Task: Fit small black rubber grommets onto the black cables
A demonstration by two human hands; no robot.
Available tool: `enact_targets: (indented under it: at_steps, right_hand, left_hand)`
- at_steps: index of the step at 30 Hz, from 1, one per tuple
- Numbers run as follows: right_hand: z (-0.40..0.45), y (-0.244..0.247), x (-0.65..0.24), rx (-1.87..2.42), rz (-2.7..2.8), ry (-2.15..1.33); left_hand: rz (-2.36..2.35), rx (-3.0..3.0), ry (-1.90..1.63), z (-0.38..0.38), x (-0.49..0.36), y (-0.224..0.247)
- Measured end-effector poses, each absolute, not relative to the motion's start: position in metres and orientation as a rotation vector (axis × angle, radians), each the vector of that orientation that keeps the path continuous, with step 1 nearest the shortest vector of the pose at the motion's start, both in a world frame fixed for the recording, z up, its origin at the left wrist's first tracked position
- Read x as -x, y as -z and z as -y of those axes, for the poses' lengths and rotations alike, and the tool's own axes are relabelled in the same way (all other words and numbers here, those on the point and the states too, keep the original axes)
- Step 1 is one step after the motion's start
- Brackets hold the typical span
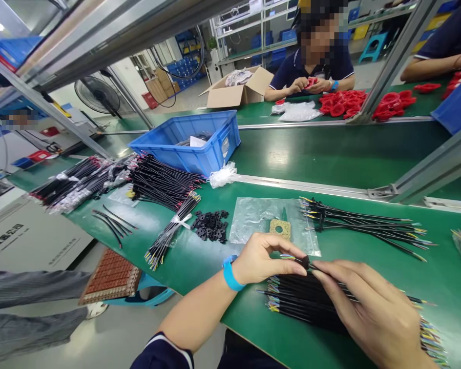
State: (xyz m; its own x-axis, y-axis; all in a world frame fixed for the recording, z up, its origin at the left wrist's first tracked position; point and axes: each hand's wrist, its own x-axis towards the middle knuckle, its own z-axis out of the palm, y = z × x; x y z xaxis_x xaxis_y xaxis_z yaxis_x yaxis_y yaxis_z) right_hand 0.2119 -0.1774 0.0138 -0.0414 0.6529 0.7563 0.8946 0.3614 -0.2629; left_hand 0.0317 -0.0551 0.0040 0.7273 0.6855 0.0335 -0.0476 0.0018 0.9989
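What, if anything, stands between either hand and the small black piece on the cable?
Nothing visible does. The left hand has its fingertips at the black piece, and the right hand holds the cable beside it. The pile of black cables lies below, not between.

The left arm (197,305) points forward. The left hand (263,259) pinches with finger (288,246) and thumb (288,267). The right hand (376,302) pinches too, just beside it.
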Motion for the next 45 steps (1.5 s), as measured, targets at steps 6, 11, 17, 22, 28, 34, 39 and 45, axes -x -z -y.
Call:
enact_targets:
  at_steps: [6, 11, 17, 22, 28, 34, 39, 45]
  right_hand:
    - [0.176, -0.015, -0.21, 1.354, 1.771, 0.125]
    - [0.178, -0.017, -0.21, 1.343, 1.771, 0.036]
    - [0.165, -0.013, -0.262, 1.516, 1.796, 0.374]
    - [0.124, 0.012, -0.325, 1.599, 1.937, 0.314]
    - [0.089, 0.024, -0.339, 1.689, 1.952, 0.313]
    - [0.127, 0.019, -0.313, 1.552, 2.066, 0.188]
    - [0.155, 0.043, -0.282, 1.351, 2.221, -0.072]
    - [0.152, 0.044, -0.266, 1.584, 2.228, -0.499]
  left_hand:
    - [-0.488, -1.579, -0.694, 0.056, -0.031, -0.008]
    - [-0.433, -1.621, -0.709, 0.053, -0.031, -0.009]
    - [-0.747, -1.6, -1.093, 0.017, -0.001, -0.017]
    - [-1.106, -1.613, -1.394, -0.008, 0.023, -0.017]
    - [-1.411, -1.913, -1.452, -0.021, 0.044, -0.013]
    - [-1.883, -2.255, -0.875, -0.031, 0.059, -0.014]
    - [-2.03, -2.314, -0.291, -0.026, 0.05, -0.015]
    - [-2.011, -2.348, -0.098, -0.031, 0.04, -0.012]
